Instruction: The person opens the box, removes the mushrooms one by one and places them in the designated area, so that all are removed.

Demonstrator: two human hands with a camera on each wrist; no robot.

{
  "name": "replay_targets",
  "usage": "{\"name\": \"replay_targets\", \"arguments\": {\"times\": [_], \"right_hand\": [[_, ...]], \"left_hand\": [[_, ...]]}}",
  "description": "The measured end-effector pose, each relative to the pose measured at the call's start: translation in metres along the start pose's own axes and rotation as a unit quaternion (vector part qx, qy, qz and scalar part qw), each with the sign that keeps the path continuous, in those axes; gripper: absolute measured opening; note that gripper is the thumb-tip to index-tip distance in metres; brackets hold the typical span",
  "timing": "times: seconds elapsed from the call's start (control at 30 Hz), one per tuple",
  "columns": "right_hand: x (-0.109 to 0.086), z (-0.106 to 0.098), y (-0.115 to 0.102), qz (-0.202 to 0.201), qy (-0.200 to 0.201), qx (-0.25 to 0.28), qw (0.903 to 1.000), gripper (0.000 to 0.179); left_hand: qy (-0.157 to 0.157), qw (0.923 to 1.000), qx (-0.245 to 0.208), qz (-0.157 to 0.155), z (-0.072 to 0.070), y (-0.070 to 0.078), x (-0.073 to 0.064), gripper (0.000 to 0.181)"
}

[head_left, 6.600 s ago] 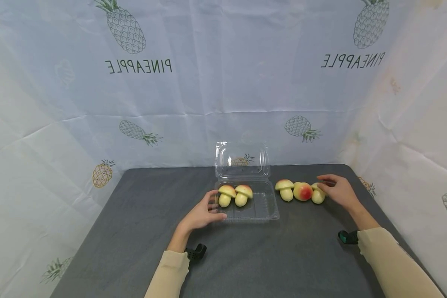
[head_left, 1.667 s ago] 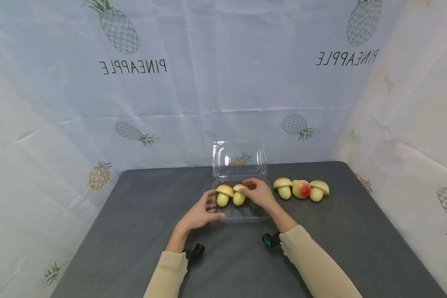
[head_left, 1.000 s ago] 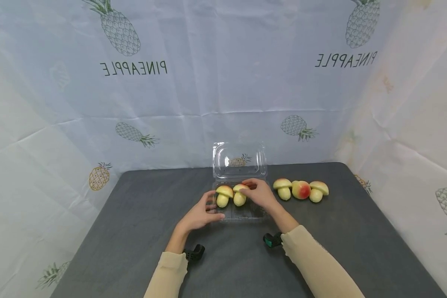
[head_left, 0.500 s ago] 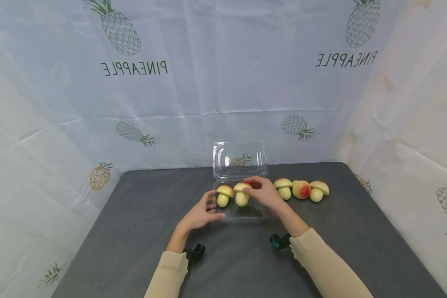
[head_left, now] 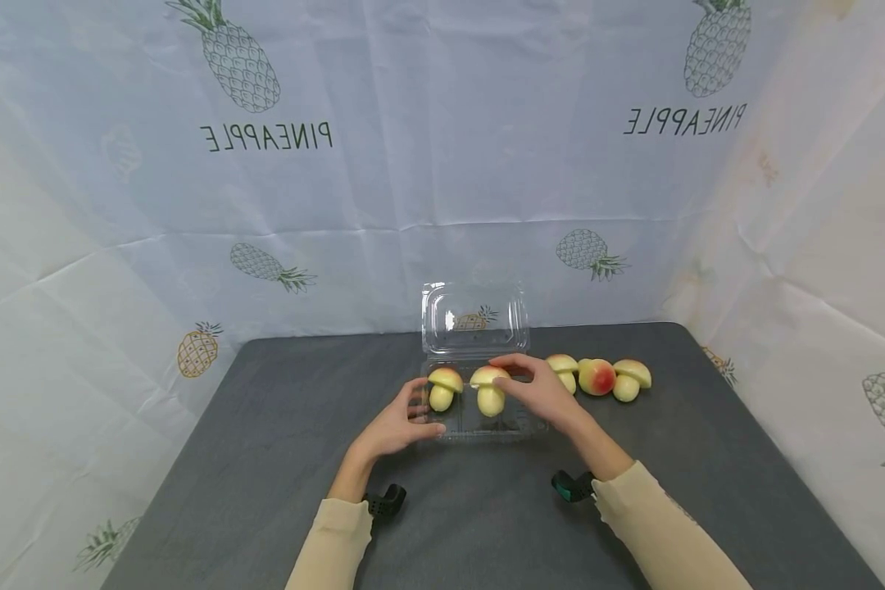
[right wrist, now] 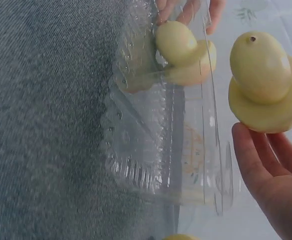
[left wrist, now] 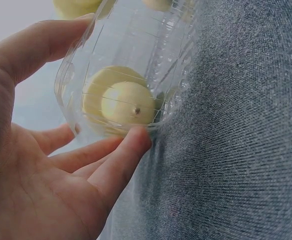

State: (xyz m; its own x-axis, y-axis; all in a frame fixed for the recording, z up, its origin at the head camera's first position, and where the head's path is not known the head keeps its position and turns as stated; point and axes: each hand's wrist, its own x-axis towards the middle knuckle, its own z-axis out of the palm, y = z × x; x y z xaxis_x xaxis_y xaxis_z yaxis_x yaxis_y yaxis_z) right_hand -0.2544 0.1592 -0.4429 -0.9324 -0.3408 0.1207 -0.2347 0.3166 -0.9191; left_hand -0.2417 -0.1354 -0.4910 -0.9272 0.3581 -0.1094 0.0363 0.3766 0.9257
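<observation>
In the head view, my left hand (head_left: 391, 422) grips the left end of a clear plastic clamshell container (head_left: 519, 422); the left wrist view shows thumb and fingertips at its rim and wall. A yellow toy mushroom (head_left: 441, 398) with a reddish cap stands inside, at the left. My right hand (head_left: 549, 397) pinches another toy mushroom (head_left: 491, 401) by its cap, stem downward. The right wrist view has this mushroom (right wrist: 260, 75) raised beyond the container's rim, apart from the one inside (right wrist: 175, 42).
The container's hinged lid (head_left: 475, 324) stands open at the back. Right of the container is a row: a mushroom (head_left: 566, 385) partly behind my right hand, a rounded yellow piece with a red patch (head_left: 596, 378), and another mushroom (head_left: 627, 388). They lie on a dark grey table (head_left: 302, 410).
My right hand has come from the row's right end to the container. It has since lifted the right-hand mushroom there, drawing it rightward and nearer. My left hand stays in place.
</observation>
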Motion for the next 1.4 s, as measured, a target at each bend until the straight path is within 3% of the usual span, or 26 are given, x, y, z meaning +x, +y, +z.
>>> {"name": "replay_targets", "arguments": {"times": [0.5, 1.4], "right_hand": [[-0.015, -0.019, -0.002, -0.030, -0.011, -0.007, 0.9995, 0.042], [-0.042, -0.053, 0.019, -0.062, 0.011, -0.047, 0.9969, 0.040]], "left_hand": [[-0.001, 1.0000, 0.003, 0.004, 0.000, 0.001, -0.001, 0.095], [0.003, 1.0000, -0.004, -0.004, 0.001, 0.005, -0.002, 0.092]]}}
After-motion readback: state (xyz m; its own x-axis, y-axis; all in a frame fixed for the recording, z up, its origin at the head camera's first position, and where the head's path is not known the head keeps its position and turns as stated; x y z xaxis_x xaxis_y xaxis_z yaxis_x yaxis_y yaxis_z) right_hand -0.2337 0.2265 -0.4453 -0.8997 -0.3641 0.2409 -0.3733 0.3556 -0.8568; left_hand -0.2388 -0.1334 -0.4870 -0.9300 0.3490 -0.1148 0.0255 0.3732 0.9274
